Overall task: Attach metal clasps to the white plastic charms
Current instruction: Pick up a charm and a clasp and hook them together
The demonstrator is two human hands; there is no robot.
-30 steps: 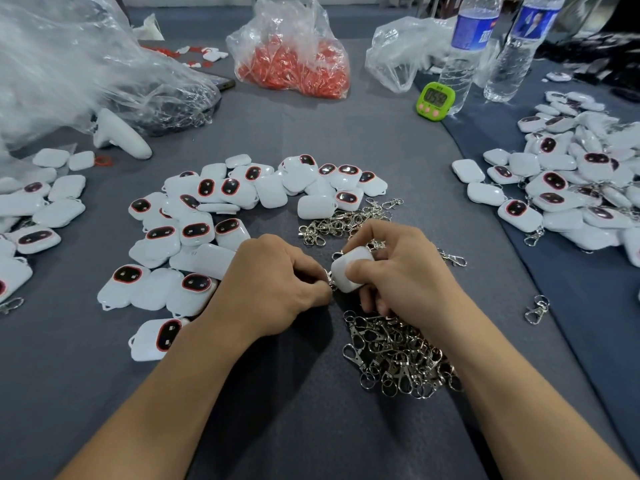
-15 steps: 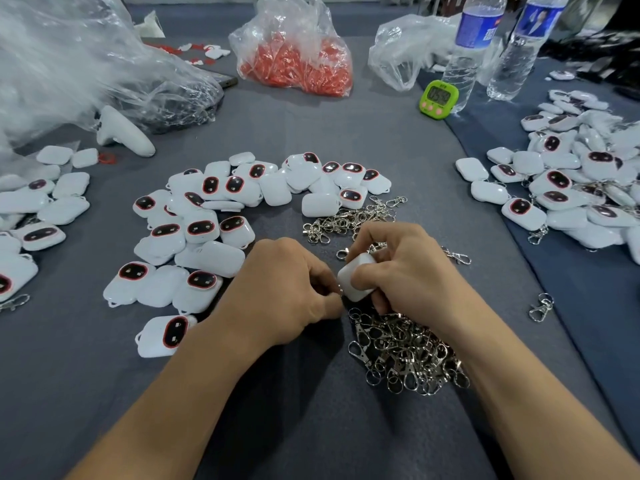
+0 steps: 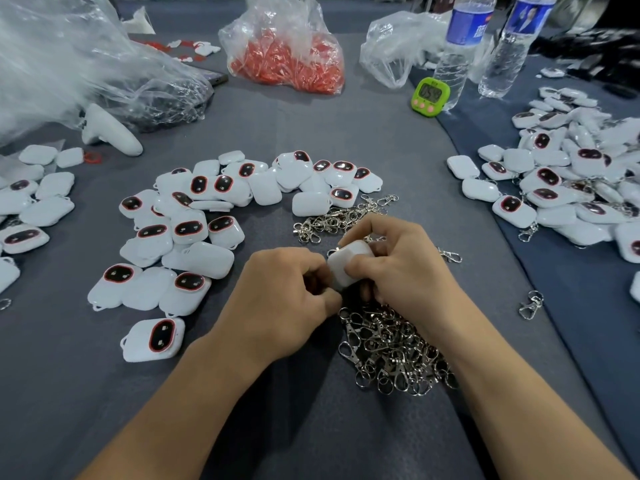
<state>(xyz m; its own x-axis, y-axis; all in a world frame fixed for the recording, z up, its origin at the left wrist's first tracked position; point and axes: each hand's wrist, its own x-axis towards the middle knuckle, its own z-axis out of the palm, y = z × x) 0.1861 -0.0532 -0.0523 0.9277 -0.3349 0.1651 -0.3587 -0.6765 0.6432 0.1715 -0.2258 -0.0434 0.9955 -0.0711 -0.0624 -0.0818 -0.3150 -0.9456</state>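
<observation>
Nearest the camera, two bare forearms reach in over the grey tablecloth (image 3: 311, 427). Just beyond the right wrist lies a thick heap of metal clasps (image 3: 391, 355), partly under that arm. Above it the hands meet. The right hand (image 3: 405, 268) has its fingers and thumb curled round a white charm (image 3: 348, 263), held plain side up, clear of the cloth. The left hand (image 3: 287, 299) is curled tight, thumb and forefinger pinching at the charm's lower left corner; whether a clasp sits between those fingertips cannot be told. Left of the hands a lone charm (image 3: 152, 339) lies face up, showing its dark red-rimmed window, and past it spreads a loose central heap of charms (image 3: 194, 223). A smaller scatter of clasps (image 3: 332, 220) lies just behind the hands. One stray clasp (image 3: 531, 304) rests to the right on a darker blue cloth (image 3: 588, 341), near a right-hand pile of charms (image 3: 561, 188), some with clasps visible on them. More charms (image 3: 31, 209) lie at the left edge, behind them a white handle-shaped object (image 3: 110, 131) and crumpled clear plastic (image 3: 69, 64). Farthest off stand a green timer (image 3: 430, 96), two water bottles (image 3: 460, 46) and a bag of red pieces (image 3: 287, 53).
</observation>
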